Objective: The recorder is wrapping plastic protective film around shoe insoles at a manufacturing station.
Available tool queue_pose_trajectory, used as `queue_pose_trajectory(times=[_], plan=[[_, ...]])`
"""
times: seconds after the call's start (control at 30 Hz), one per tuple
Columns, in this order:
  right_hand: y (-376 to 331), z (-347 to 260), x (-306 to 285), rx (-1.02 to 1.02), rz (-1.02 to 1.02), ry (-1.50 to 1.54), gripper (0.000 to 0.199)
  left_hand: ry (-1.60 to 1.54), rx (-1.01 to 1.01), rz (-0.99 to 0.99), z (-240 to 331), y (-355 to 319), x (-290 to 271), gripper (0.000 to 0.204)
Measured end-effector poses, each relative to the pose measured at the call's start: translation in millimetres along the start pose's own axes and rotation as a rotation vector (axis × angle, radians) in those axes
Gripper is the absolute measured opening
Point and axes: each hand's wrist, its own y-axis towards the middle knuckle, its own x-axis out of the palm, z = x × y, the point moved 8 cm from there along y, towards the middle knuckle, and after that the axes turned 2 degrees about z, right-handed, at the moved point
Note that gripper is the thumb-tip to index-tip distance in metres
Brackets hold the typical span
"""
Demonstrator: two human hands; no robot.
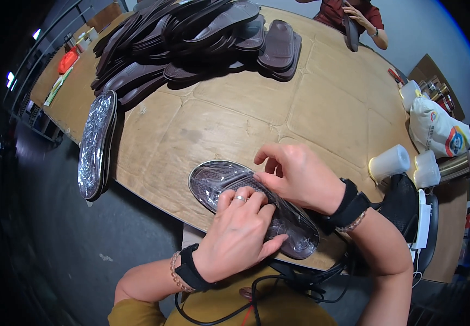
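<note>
While both hands press on it, the dark sandal sole (254, 205) in its clear crinkled plastic wrap lies at the near table edge (153, 163). The left hand (237, 236) rests flat, fingers together, over the ribbed middle; the right hand (300, 174) curls its fingertips onto the film just beyond them. Left of the fingers, a small wrapped stack (97, 144) seems finished. Far beyond them, a large pile of bare matte soles (191, 38) waits, so most work seems left.

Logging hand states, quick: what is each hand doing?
Left hand: fingers pressed flat on the dark plastic-wrapped shoe insole.
Right hand: fingers curled, pinching that insole.
</note>
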Motion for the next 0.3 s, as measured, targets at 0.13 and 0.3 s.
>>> queue_pose_trajectory(times=[0.13, 0.3], plan=[[-20, 9, -13, 0.04, -0.014, 0.022, 0.022, -0.015, 0.02, -0.076, 2, 6, 7, 0.05], [-40, 26, -5, 0.195, -0.284, -0.209, 0.04, -0.199, -0.073, -0.355, -2, 9, 31, 0.055]])
